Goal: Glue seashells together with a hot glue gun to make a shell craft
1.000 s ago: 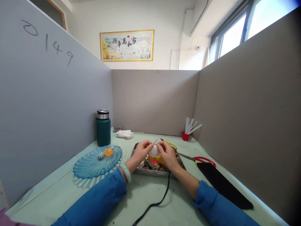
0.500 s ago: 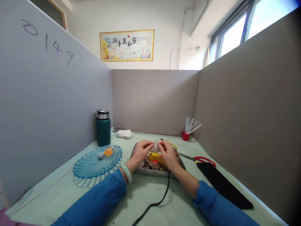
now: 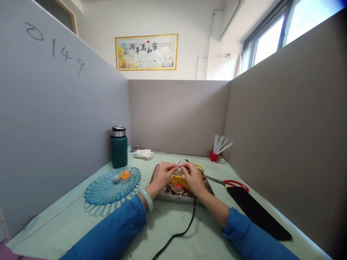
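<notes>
Head view: above the shallow silver metal tray (image 3: 173,198), the left hand (image 3: 163,174) and right hand (image 3: 193,177) pinch 1 small whitish rounded piece (image 3: 179,171), thumbs and forefingers pressed to it! Yellow plastic tool (image 3: 179,181) among pinkish-brown shells (image 3: 185,194) in the tray, ribbed translucent blue plate (image 3: 105,191) to the tray's left.

Grey partitions (image 3: 179,115) left, centre, right; handwriting (image 3: 53,49) upper left. Gold-bordered banner (image 3: 146,52) on white wall (image 3: 162,18), top centre. Bright window (image 3: 268,43), upper right.
</notes>
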A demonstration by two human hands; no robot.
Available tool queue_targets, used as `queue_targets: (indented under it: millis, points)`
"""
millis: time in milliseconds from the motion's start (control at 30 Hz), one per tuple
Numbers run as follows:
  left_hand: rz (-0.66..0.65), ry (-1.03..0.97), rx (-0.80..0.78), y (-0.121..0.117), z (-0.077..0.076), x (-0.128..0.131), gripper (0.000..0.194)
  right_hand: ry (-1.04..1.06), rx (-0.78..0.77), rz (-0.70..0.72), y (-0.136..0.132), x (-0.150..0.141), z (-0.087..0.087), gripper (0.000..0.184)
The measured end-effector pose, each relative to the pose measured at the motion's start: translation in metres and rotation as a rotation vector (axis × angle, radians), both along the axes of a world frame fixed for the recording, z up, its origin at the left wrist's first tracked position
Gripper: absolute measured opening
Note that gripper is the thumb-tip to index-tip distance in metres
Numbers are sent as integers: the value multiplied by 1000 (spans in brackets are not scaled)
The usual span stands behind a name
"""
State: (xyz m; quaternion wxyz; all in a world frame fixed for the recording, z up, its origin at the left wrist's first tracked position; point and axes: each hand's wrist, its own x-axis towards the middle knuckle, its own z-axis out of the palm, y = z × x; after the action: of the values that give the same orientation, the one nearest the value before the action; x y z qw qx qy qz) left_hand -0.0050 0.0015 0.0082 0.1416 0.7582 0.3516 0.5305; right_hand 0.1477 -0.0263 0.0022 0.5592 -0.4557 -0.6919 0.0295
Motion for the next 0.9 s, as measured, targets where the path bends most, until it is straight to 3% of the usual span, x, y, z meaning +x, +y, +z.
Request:
queue_targets:
  millis: [167,900]
  points:
    - [-5,19,-101,-2,0,2,20,-44,-37,-6,4,1,-2,17]
    - [86,155,-105,-4,3,1,25,-107,-47,-7,2,0,-1,19]
